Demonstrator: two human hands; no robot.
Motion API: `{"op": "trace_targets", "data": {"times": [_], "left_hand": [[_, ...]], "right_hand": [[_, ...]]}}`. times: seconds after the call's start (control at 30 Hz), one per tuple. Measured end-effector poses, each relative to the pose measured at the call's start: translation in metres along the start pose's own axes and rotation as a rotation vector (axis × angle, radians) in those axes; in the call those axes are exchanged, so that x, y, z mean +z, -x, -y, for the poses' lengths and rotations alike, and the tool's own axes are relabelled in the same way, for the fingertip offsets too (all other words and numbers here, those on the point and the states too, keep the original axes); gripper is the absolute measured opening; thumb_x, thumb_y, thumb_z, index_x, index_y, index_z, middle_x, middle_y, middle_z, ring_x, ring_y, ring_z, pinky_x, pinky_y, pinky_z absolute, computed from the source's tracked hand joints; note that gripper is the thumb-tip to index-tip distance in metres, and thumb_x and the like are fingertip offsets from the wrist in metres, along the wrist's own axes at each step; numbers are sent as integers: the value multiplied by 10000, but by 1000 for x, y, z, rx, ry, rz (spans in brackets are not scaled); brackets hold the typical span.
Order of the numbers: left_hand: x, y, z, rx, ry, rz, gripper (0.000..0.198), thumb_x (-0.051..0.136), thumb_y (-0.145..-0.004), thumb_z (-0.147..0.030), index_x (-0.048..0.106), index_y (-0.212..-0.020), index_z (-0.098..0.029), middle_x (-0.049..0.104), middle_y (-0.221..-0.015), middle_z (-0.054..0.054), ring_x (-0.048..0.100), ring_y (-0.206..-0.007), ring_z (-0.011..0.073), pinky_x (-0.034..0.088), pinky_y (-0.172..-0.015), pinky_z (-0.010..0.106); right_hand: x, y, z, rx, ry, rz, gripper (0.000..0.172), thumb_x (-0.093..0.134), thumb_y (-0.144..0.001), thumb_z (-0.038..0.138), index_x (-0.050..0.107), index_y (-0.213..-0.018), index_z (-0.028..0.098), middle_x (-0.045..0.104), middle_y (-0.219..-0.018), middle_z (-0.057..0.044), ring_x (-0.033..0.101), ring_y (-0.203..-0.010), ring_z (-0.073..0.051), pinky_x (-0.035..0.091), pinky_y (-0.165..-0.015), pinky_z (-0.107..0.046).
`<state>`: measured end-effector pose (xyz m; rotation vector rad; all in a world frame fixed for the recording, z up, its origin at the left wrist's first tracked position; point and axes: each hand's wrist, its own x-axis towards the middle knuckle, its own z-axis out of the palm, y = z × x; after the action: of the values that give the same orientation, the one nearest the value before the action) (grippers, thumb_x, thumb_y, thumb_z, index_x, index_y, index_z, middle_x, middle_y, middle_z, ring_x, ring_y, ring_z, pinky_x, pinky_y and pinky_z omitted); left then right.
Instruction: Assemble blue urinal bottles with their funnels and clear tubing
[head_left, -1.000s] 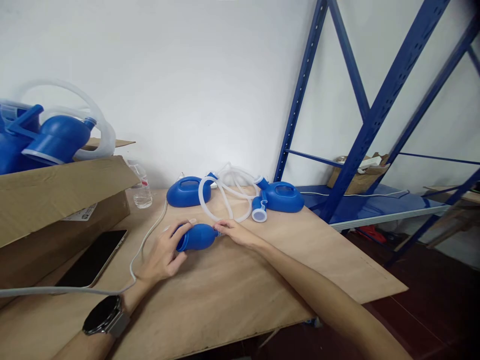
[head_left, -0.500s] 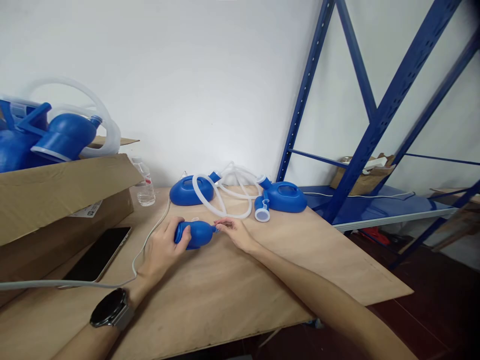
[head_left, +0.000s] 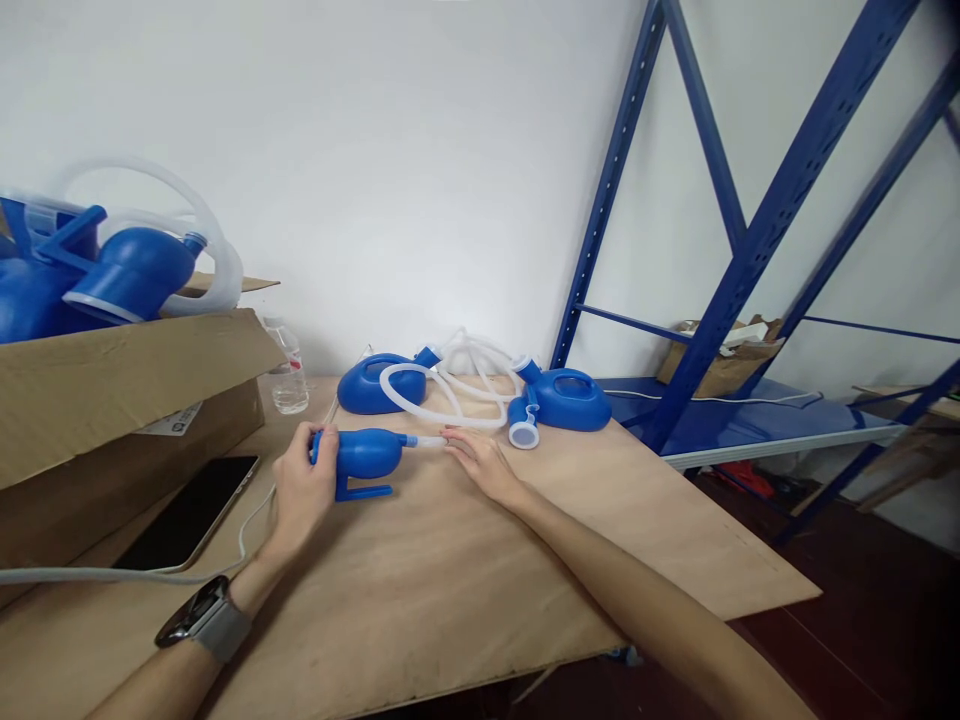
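My left hand is wrapped round the rear end of a blue plastic urinal funnel, which lies sideways just over the table with its hooked handle pointing down. From the funnel's narrow nozzle a short stretch of whitish tube runs to the right. My right hand has its fingertips at the far end of that stretch, closed on the tube; where it continues is hidden by the fingers. Behind my hands are a blue urinal bottle, a second blue bottle, a loose blue funnel and coiled white tubing.
At the left, a cardboard box holds several blue funnels and tubing. A phone, a white cable and a water bottle lie or stand near it. Blue metal shelving adjoins the wooden table at right.
The funnel has moved left in my left hand and turned so its handle shows. A length of tube now shows between the nozzle and my right fingers, which were close together before.
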<state>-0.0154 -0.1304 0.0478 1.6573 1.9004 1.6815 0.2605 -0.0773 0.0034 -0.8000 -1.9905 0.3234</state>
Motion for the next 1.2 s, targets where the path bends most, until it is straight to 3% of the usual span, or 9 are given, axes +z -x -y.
{"op": "trace_targets", "data": {"times": [0.17, 0.27, 0.43, 0.67, 0.77, 0.87, 0.97, 1.1, 1.2], "left_hand": [[5, 13, -4, 187, 23, 101, 305, 494, -921, -523, 611, -941, -243, 696, -801, -4, 652, -708, 200, 492, -678, 287], [6, 20, -5, 329, -22, 115, 340, 571, -889, -554, 617, -986, -232, 726, -889, 15, 681, -770, 208, 514, -720, 294], [-1, 19, -6, 523, -64, 102, 249, 561, -927, -462, 617, -906, -220, 720, -798, 2, 680, -673, 175, 525, -660, 268], [-30, 5, -7, 1395, -163, -20, 260, 561, -913, -311, 623, -1121, -167, 757, -949, 114, 733, -833, 235, 586, -714, 313], [-36, 3, -10, 1501, -192, -4, 268, 549, -917, -318, 639, -1127, -179, 751, -941, 111, 722, -823, 238, 576, -681, 318], [-34, 7, -15, 1304, -225, 15, 217, 515, -940, -318, 641, -1053, -182, 737, -847, 85, 708, -723, 217, 501, -571, 283], [-28, 11, -22, 853, -264, 88, 258, 438, -982, -363, 627, -941, -193, 704, -727, 48, 666, -599, 200, 449, -559, 281], [-19, -1, -29, 255, -397, 267, 406, 328, -1008, -454, 656, -925, -229, 713, -726, 60, 680, -677, 260, 404, -592, 298], [-15, -16, -28, 16, -489, 367, 464, 303, -999, -445, 704, -905, -232, 760, -851, 119, 704, -807, 313, 405, -630, 316]], "right_hand": [[13, -1, 23, -95, 170, 127, 512, 625, -918, 255, 534, -1419, 197, 612, -1420, -148, 561, -1321, -282, 431, -1103, -448], [24, 2, 31, 29, 185, 180, 229, 524, -918, 184, 660, -1102, 189, 733, -1005, -92, 673, -932, -228, 504, -831, -340], [23, -1, 35, 131, 105, 308, 97, 586, -808, 216, 559, -718, 194, 510, -619, 34, 449, -590, -128, 352, -612, -257], [-3, -24, 44, 274, -384, 810, 254, 692, -725, 380, 594, -655, 157, 470, -607, 53, 413, -591, -100, 316, -555, -223], [-1, -21, 42, 186, -315, 769, 204, 649, -761, 337, 608, -672, 158, 522, -623, 43, 451, -602, -107, 347, -578, -225], [11, -12, 39, 68, 46, 514, 161, 581, -789, 211, 551, -634, 179, 540, -607, 40, 477, -589, -106, 345, -597, -225], [26, -10, 35, 78, 383, 309, 102, 553, -789, 133, 601, -715, 184, 640, -667, -3, 544, -619, -138, 330, -606, -246], [40, -21, 31, 155, 508, 240, 143, 532, -841, 129, 666, -866, 173, 726, -785, -85, 620, -695, -200, 304, -609, -275], [45, -29, 33, 200, 537, 244, 155, 537, -868, 146, 681, -916, 175, 746, -835, -110, 649, -741, -224, 305, -614, -281]]}}
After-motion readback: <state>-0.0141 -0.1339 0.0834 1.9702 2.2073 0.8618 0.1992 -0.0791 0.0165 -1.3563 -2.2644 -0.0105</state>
